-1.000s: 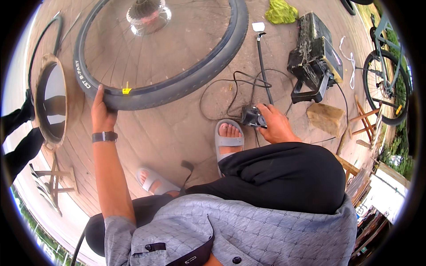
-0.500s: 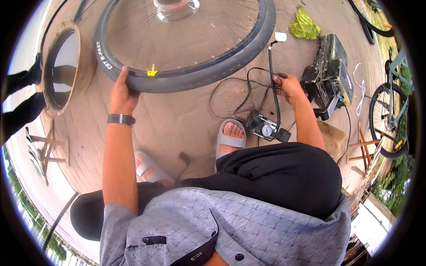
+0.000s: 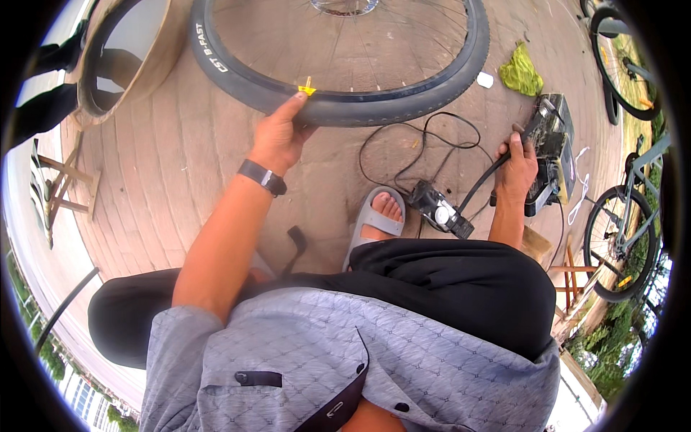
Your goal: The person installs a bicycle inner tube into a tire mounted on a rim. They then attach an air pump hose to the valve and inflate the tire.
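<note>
Bicycle wheel (image 3: 338, 65) lay flat on the brick paving (image 3: 180, 165) ahead of the seated person, its black tyre facing up and the yellow-capped valve (image 3: 307, 89) turned to the near rim. At the left hand (image 3: 281, 133), the grip was closed on the tyre's near edge, thumb stretched up to just beside the valve, apparently to steady the rim with the valve close at hand. At the right hand (image 3: 517, 169), the grip was clenched around a black hose (image 3: 481, 186) near a dark boxy machine (image 3: 551, 144); the hose ran down to a small pump unit with a round gauge (image 3: 439, 209), which rested on the paving just beside a grey sandal (image 3: 374, 219). Loose black cable (image 3: 403, 144) looped between wheel and pump. A yellow-green rag (image 3: 520, 72) lay beyond the machine, parked bicycles (image 3: 619, 230) stood at the right, and a round wooden-rimmed object (image 3: 119, 57) lay well apart at upper left.
</note>
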Available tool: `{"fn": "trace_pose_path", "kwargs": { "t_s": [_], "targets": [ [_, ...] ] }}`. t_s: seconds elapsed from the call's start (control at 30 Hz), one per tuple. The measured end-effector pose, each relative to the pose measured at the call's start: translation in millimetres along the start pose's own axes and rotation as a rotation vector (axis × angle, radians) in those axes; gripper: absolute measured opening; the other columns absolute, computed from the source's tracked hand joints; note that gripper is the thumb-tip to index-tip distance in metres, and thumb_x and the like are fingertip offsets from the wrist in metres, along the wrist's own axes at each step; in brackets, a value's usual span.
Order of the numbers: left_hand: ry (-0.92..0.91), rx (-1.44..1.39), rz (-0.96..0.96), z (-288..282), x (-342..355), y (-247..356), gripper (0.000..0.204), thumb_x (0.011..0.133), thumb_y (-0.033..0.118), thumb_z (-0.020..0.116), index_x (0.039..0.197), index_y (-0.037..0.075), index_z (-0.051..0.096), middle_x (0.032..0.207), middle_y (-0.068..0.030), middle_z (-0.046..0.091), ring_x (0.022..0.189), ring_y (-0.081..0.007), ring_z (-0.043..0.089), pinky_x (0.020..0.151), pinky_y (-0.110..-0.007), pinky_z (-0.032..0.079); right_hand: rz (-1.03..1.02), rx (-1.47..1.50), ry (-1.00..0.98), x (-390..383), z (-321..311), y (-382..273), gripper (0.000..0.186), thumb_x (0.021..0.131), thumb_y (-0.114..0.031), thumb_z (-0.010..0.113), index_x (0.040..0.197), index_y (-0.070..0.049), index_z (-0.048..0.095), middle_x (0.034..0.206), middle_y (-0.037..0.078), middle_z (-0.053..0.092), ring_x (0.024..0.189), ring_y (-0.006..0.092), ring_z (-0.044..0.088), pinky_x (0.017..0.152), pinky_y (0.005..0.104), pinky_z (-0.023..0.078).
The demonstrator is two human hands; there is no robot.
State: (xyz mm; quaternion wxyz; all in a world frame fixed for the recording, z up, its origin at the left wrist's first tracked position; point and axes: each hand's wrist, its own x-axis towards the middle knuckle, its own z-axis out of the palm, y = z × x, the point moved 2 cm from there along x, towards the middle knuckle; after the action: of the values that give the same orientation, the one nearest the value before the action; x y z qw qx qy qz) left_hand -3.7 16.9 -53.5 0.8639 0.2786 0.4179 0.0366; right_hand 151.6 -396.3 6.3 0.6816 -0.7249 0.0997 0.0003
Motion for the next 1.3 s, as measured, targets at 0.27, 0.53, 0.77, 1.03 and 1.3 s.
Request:
{"fn": "trace_pose_path", "kwargs": {
  "t_s": [0.27, 0.53, 0.77, 1.03, 1.3],
  "targets": [
    [-0.013, 0.096, -0.059, 2, 0, -53, 0.035, 0.092, 0.017, 0.079, 0.122, 0.005, 0.064, 0.119, -0.0070, 0.068, 0.111, -0.0217, 0.066, 0.097, -0.045, 0.058, -0.039, -0.387, -0.497, -57, 109, -5, 0.032, 0.104, -0.017, 0.063, 0.134, -0.005, 0.066, 0.094, -0.002, 0.063, 0.085, 0.0060, 0.055, 0.078, 0.0224, 0.047],
    [-0.026, 0.201, -0.147, 4, -9, -66, 0.041, 0.090, 0.024, 0.081, 0.120, 0.003, 0.064, 0.118, -0.0085, 0.067, 0.106, -0.0243, 0.067, 0.091, -0.043, 0.059, -0.026, -0.464, -0.611, -70, 163, 31, 0.022, 0.103, -0.014, 0.063, 0.121, 0.000, 0.067, 0.088, -0.001, 0.064, 0.072, 0.0066, 0.056, 0.063, 0.0232, 0.047],
    [-0.124, 0.414, -0.310, 11, -20, -78, 0.041, 0.092, 0.027, 0.080, 0.118, 0.000, 0.064, 0.104, -0.0097, 0.068, 0.096, -0.0217, 0.069, 0.083, -0.040, 0.061, 0.075, -0.132, -0.534, -48, 129, -11, 0.025, 0.104, -0.018, 0.064, 0.120, 0.001, 0.068, 0.080, -0.003, 0.055, 0.065, 0.0042, 0.045, 0.056, 0.0204, 0.036],
    [-0.954, 1.259, 0.575, 76, -88, -153, 0.076, 0.070, 0.015, 0.086, 0.140, 0.012, 0.058, 0.131, -0.0199, 0.060, 0.116, -0.0431, 0.060, 0.102, -0.049, 0.050, 0.080, -0.083, -0.496, -54, 99, -61, 0.028, 0.104, -0.020, 0.065, 0.118, 0.003, 0.069, 0.080, -0.002, 0.054, 0.064, 0.0043, 0.044, 0.055, 0.0202, 0.035],
    [-1.101, 1.475, 0.732, 113, -86, -185, 0.025, 0.084, -0.004, 0.060, 0.109, 0.000, 0.057, 0.108, -0.0213, 0.058, 0.100, -0.0403, 0.066, 0.082, -0.047, 0.056, 0.184, -0.076, -0.501, -47, 91, -88, 0.026, 0.105, -0.020, 0.064, 0.117, 0.003, 0.069, 0.079, -0.001, 0.056, 0.061, 0.0039, 0.042, 0.052, 0.0202, 0.035]
  ]
}}
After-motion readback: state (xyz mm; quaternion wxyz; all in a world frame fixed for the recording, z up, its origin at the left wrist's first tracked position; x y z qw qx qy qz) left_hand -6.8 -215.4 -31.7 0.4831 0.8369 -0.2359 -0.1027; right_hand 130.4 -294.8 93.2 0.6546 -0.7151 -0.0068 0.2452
